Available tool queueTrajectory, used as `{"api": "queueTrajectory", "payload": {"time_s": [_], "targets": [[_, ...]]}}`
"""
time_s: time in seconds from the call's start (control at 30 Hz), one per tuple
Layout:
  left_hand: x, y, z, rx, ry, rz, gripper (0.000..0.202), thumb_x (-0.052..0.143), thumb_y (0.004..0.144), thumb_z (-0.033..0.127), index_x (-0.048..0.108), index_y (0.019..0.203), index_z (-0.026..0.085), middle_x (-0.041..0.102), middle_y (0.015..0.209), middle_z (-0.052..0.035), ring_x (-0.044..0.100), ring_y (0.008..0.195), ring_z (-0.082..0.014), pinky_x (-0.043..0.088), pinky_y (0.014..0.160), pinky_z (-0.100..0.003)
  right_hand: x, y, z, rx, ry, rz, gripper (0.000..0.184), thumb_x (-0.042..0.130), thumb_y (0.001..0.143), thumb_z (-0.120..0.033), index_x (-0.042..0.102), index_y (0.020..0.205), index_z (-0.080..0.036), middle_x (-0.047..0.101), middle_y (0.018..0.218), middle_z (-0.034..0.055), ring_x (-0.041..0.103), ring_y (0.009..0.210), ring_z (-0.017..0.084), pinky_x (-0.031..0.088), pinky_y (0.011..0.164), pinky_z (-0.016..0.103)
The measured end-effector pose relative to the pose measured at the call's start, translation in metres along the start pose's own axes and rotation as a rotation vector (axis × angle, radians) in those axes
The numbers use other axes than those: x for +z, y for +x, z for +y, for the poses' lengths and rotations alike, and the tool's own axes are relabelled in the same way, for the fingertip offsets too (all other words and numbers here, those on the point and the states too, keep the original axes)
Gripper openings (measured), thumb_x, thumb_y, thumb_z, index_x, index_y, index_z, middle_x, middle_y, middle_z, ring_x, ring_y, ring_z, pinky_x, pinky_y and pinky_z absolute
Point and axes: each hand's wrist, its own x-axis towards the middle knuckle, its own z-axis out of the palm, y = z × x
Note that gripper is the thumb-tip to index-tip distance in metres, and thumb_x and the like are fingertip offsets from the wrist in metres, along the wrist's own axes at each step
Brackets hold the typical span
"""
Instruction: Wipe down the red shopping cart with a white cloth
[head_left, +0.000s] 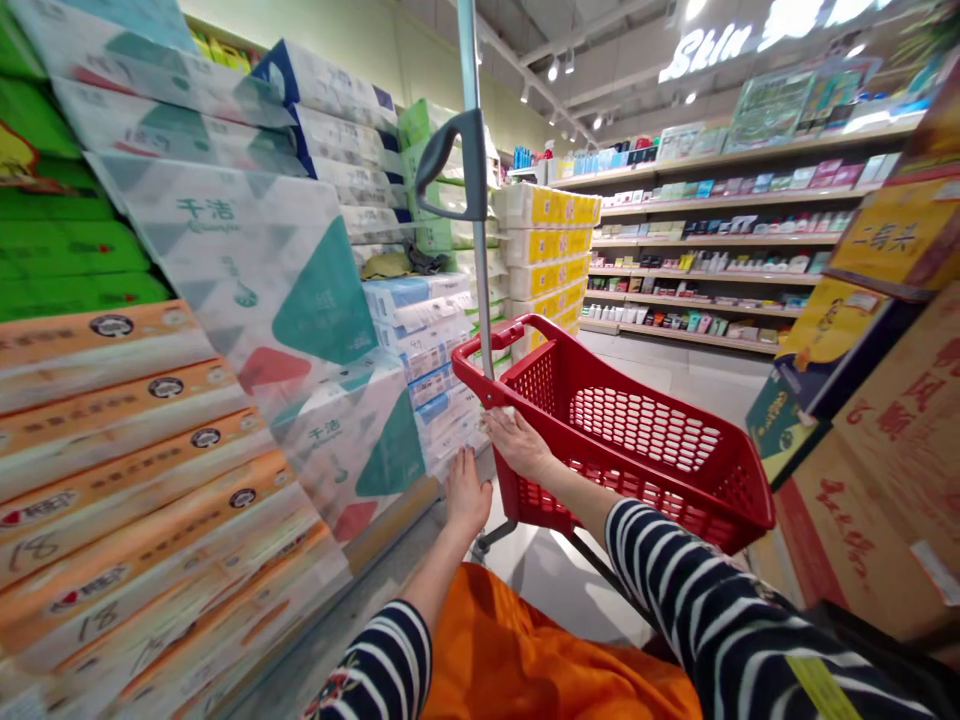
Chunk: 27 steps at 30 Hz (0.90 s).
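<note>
Much of the scene is bent by the wide lens, and the lower edge cuts off both forearms. The person's left hand (pixel 466 492) and right hand (pixel 519 445) reach forward from black-and-white striped sleeves (pixel 720 600), over an orange apron (pixel 517 650) whose lower part is out of view. The left hand is flat and upright, its fingers (pixel 465 470) close together and curled around nothing, just beside the lowest tissue packs. Whether they touch those packs is hard to make out. The right hand lies palm down, its fingers (pixel 499 425) slightly apart and not clamped on anything, at the near corner of a red plastic shopping basket (pixel 637 425); they appear to touch its rim. The basket sits on a cart with a metal pole (pixel 474 250) and a dark curved handle (pixel 450 165), directly ahead of the person, and its mesh sides show nothing clearly inside.

To the left rise tall stacks of plastic-wrapped tissue packs with teal triangles (pixel 247 280), orange bands (pixel 127 450) and green wrapping (pixel 60 230). Yellow-banded packs (pixel 544 240) stand beyond the pole. Printed cardboard cartons (pixel 892 470) crowd the right edge. Past the basket, a pale store floor (pixel 675 370) leads to long shelves of small boxes and bottles (pixel 712 240), too small to read, under a glowing sign (pixel 712 50)
</note>
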Motion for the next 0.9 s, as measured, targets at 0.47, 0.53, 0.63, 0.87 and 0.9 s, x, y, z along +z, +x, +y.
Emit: {"api": "queueTrajectory", "payload": {"time_s": [0.47, 0.53, 0.63, 0.87, 0.9], "targets": [[0.013, -0.017, 0.036, 0.069, 0.019, -0.073, 0.063, 0.044, 0.074, 0.015, 0.029, 0.136, 0.013, 0.026, 0.145, -0.0155, 0.021, 0.134, -0.0277, 0.022, 0.107, -0.046, -0.036, -0.036, 0.02, 0.206, 0.018, 0.102, 0.043, 0.035, 0.089, -0.009, 0.042, 0.131, -0.014, 0.035, 0.141, 0.0098, 0.021, 0.133, 0.026, 0.026, 0.106, 0.048], [0.013, -0.021, 0.044, 0.08, 0.039, -0.095, 0.063, 0.044, 0.073, 0.014, 0.031, 0.135, 0.013, 0.027, 0.144, -0.0148, 0.022, 0.133, -0.027, 0.021, 0.108, -0.045, -0.028, -0.045, 0.018, 0.168, 0.016, 0.031, 0.044, 0.034, 0.088, -0.007, 0.042, 0.13, -0.012, 0.036, 0.14, 0.0107, 0.023, 0.132, 0.027, 0.029, 0.104, 0.048], [0.018, -0.032, 0.048, 0.109, 0.067, -0.142, 0.063, 0.045, 0.072, 0.013, 0.033, 0.134, 0.012, 0.025, 0.145, -0.013, 0.021, 0.134, -0.0263, 0.018, 0.109, -0.044, -0.002, -0.081, -0.004, 0.142, 0.028, -0.113, 0.044, 0.034, 0.086, -0.005, 0.043, 0.129, -0.008, 0.038, 0.138, 0.0126, 0.028, 0.13, 0.027, 0.037, 0.099, 0.046], [0.031, -0.042, 0.045, 0.08, -0.16, -0.166, 0.063, 0.049, 0.067, 0.005, 0.041, 0.129, 0.011, 0.028, 0.144, -0.0137, 0.017, 0.135, -0.0252, 0.012, 0.111, -0.044, 0.001, -0.123, -0.027, 0.245, 0.232, -0.087, 0.038, 0.039, 0.087, -0.012, 0.052, 0.122, -0.017, 0.05, 0.129, 0.0109, 0.044, 0.12, 0.024, 0.043, 0.094, 0.041], [0.032, -0.04, 0.048, 0.034, -0.312, -0.155, 0.063, 0.05, 0.065, 0.004, 0.042, 0.127, 0.012, 0.031, 0.143, -0.0134, 0.02, 0.134, -0.0243, 0.014, 0.111, -0.043, -0.009, -0.119, -0.024, 0.297, 0.297, 0.007, 0.036, 0.04, 0.087, -0.013, 0.055, 0.119, -0.018, 0.051, 0.128, 0.0106, 0.045, 0.118, 0.024, 0.043, 0.095, 0.041]]}}
